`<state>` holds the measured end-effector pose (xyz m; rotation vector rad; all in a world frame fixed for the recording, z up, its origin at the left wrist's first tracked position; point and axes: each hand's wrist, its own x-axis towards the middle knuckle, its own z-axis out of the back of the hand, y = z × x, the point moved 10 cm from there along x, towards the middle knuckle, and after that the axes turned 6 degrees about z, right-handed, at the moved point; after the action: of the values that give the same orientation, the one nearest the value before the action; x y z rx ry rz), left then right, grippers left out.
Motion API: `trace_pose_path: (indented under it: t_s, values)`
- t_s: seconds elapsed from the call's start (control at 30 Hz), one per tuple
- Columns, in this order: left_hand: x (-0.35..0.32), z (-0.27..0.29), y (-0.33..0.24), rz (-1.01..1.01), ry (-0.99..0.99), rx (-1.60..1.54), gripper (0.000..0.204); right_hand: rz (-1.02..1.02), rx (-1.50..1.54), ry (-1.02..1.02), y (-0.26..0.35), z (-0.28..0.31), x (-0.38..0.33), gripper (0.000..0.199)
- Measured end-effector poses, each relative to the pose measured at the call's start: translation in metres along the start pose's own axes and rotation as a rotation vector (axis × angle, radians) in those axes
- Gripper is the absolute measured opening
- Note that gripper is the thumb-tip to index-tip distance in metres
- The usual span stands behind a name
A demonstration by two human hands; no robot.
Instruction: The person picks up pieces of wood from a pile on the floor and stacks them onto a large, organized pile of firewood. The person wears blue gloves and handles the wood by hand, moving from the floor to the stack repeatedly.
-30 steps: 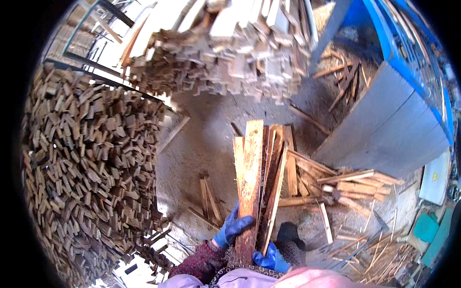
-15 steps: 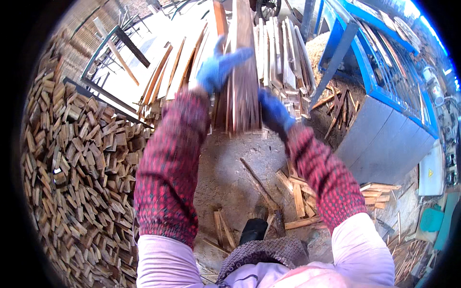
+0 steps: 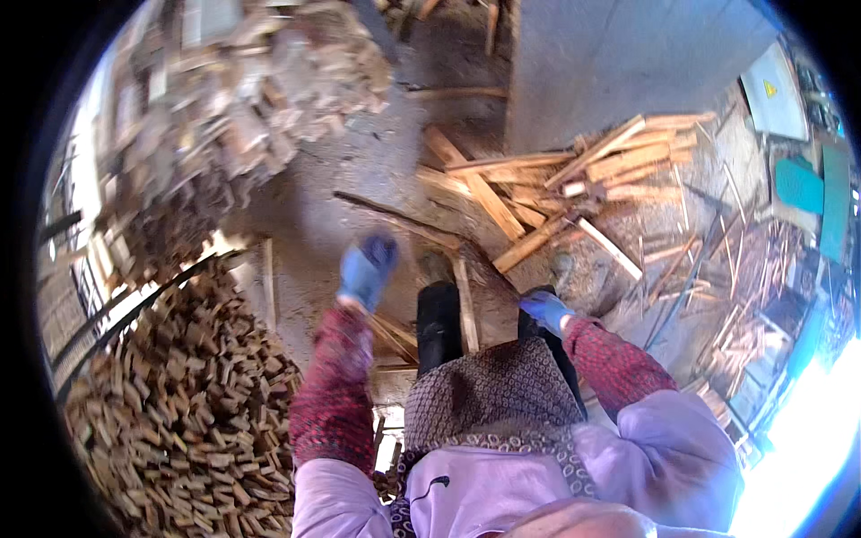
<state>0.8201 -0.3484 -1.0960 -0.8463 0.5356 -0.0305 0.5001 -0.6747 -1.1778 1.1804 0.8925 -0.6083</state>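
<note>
1. the left hand (image 3: 366, 269), in a blue glove, hangs out in front of the body over the bare dusty floor (image 3: 314, 206); it holds nothing, and the blur keeps me from telling how far the fingers are curled
2. the right hand (image 3: 545, 309), also in a blue glove, sits lower and closer to the body, just beside the right leg; nothing is gripped in it, and whether the fingers are spread or curled i cannot tell
3. the two hands are well apart, one on each side of the dark trousers (image 3: 439, 327)
4. both forearms wear red patterned sleeves (image 3: 336, 394) under a pale lilac jacket (image 3: 502, 489)
5. nearest the hands, a single thin wooden slat (image 3: 465, 305) lies on the floor between the feet, pointing away from the person
6. beyond it, a loose scatter of longer wooden slats (image 3: 538, 193) lies criss-crossed on the ground in front of a grey wall panel (image 3: 628, 63)
7. to the left, a big stacked pile of short wood blocks (image 3: 170, 394) fills the lower corner, with a second blurred heap of offcuts (image 3: 224, 99) higher up
8. off to the right, thinner strips and splinters (image 3: 708, 278) litter the ground
</note>
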Motion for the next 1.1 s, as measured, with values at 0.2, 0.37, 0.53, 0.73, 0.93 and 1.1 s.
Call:
trace_pose_path:
  t_s: [0.2, 0.37, 0.53, 0.73, 0.93, 1.1]
  values:
    - [-0.124, -0.379, 0.036, 0.059, 0.724, 0.053, 0.035, -0.289, 0.485, -0.022, -0.229, 0.109, 0.115, 0.034]
    - [-0.08, -0.494, 0.075, 0.21, 0.634, -0.173, 0.048, -0.092, 0.569, -0.374, -0.294, 0.239, 0.387, 0.038]
    - [-0.015, -0.537, 0.085, 0.178, 0.527, -0.352, 0.05, -0.205, -0.132, -0.874, -0.323, 0.469, 0.5, 0.054]
    - [-0.008, -0.504, 0.142, 0.48, 0.35, -0.481, 0.053, 0.02, 0.489, -0.622, -0.302, 0.311, 0.451, 0.043]
    - [0.003, -0.512, 0.108, 0.479, 0.439, -0.797, 0.075, 0.002, 0.167, 0.23, -0.199, 0.051, 0.219, 0.036]
    - [-0.015, -0.497, 0.17, 1.048, 0.341, -1.059, 0.036, -0.054, 0.449, 0.158, -0.212, 0.071, 0.277, 0.041]
